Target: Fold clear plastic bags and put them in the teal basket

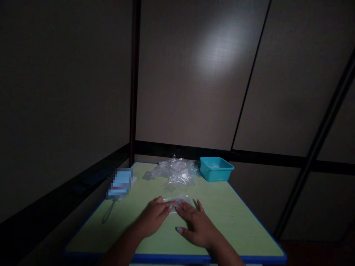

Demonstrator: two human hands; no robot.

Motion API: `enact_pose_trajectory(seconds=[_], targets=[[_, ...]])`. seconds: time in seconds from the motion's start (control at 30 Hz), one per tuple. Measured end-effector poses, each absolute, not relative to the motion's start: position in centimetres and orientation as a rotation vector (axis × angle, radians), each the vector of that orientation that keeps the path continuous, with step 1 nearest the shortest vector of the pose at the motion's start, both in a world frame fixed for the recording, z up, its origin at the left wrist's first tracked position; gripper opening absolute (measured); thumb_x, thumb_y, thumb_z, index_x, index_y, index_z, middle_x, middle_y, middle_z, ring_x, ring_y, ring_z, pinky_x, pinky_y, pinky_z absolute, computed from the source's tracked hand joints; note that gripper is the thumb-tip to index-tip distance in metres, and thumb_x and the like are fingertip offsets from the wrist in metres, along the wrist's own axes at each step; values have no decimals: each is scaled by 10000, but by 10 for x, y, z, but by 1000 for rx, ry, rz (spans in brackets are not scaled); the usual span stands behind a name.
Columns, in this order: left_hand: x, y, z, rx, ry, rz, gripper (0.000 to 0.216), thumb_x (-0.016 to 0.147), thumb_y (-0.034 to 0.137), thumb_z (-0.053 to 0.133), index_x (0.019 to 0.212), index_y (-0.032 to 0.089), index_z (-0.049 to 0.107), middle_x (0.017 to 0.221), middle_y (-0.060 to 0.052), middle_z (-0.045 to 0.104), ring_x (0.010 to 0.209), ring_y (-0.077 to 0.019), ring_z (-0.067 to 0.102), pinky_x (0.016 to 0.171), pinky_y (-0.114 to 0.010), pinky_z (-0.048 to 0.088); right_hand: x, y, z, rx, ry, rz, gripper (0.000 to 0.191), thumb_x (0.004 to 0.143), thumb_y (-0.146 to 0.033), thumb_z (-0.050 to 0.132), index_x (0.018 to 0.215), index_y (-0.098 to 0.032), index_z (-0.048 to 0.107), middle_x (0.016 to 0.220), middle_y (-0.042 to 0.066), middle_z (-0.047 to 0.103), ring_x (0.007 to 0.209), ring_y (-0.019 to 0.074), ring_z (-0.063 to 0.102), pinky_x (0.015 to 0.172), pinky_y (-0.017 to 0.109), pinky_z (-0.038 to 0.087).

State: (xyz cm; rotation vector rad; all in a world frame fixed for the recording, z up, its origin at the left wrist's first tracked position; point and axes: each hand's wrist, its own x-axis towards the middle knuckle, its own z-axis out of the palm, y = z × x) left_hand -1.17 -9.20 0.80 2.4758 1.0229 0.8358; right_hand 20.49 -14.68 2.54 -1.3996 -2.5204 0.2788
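Observation:
Both my hands rest on a light green table (238, 221) with a blue edge. My left hand (154, 218) lies knuckles up, its fingertips on a small clear plastic bag (181, 200) that lies flat on the table. My right hand (195, 223) lies flat beside it, fingers stretched out and spread, their tips touching the same bag. The bag sits just beyond the fingertips of both hands. Neither hand lifts anything.
A heap of clear plastic bags (174, 171) lies at the table's far side. A teal plastic tub (216, 169) stands at the far right corner. A blurred-out card on a lanyard (119, 184) lies at the left edge. Dark partition walls enclose the table.

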Motion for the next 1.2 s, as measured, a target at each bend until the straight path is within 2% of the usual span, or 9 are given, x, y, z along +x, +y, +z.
enact_pose_trajectory(seconds=[0.1, 0.23, 0.37, 0.57, 0.8, 0.93, 1.03, 1.2], targets=[[-11, -93, 10, 2432, 995, 857, 409, 920, 440, 275, 1150, 275, 571, 790, -12, 510, 793, -159, 501, 735, -254, 389, 204, -148, 29, -1390, -2536, 310, 674, 772, -601, 441, 1362, -368, 212, 1428, 68, 243, 1313, 273, 190, 1002, 584, -41], [-11, -93, 10, 2343, 980, 901, 424, 919, 454, 271, 1160, 269, 565, 830, -20, 529, 821, -164, 506, 764, -263, 391, 206, -150, 29, -1378, -2446, 291, 606, 802, -587, 410, 1350, -390, 241, 1444, 32, 203, 1324, 261, 153, 1011, 584, -21], [-12, -89, 5, 2291, 972, 926, 420, 915, 449, 289, 1207, 263, 526, 828, -24, 524, 816, -168, 514, 771, -272, 397, 210, -146, 20, -1471, -2275, 183, 599, 846, -560, 340, 1379, -322, 206, 1441, 45, 208, 1321, 250, 175, 1027, 572, -7], [-14, -87, 2, 2335, 986, 937, 393, 912, 421, 316, 1217, 272, 515, 806, -17, 504, 795, -164, 508, 748, -277, 402, 208, -142, 14, -1422, -2482, 175, 669, 837, -595, 317, 1397, -276, 138, 1433, 70, 217, 1317, 242, 192, 1043, 552, 25], [-13, -94, 10, 2421, 1071, 1004, 357, 906, 340, 343, 1199, 259, 531, 804, -23, 517, 780, -162, 511, 733, -281, 409, 205, -145, 19, -1439, -2541, 170, 641, 825, -624, 310, 1380, -339, 166, 1442, 63, 175, 1320, 241, 175, 1036, 550, 49], [-12, -99, 18, 2524, 1027, 1029, 343, 881, 339, 403, 1186, 259, 540, 1000, -63, 591, 955, -205, 495, 850, -343, 396, 204, -146, 20, -1451, -2550, 173, 647, 818, -629, 326, 1378, -354, 155, 1446, 58, 165, 1322, 243, 170, 1038, 537, 42], [-11, -105, 21, 2637, 928, 915, 352, 855, 366, 459, 1189, 285, 531, 1173, -38, 567, 1106, -223, 442, 954, -386, 336, 204, -145, 21, -1458, -2557, 184, 647, 817, -626, 334, 1377, -355, 157, 1447, 57, 164, 1322, 250, 166, 1037, 537, 28], [-8, -110, 18, 2786, 874, 623, 521, 852, 392, 455, 1344, 310, 305, 1361, 2, 410, 1282, -213, 286, 1069, -452, 153, 202, -146, 22, -1467, -2552, 190, 632, 815, -626, 342, 1369, -357, 201, 1447, 54, 165, 1321, 255, 170, 1035, 542, -3]])
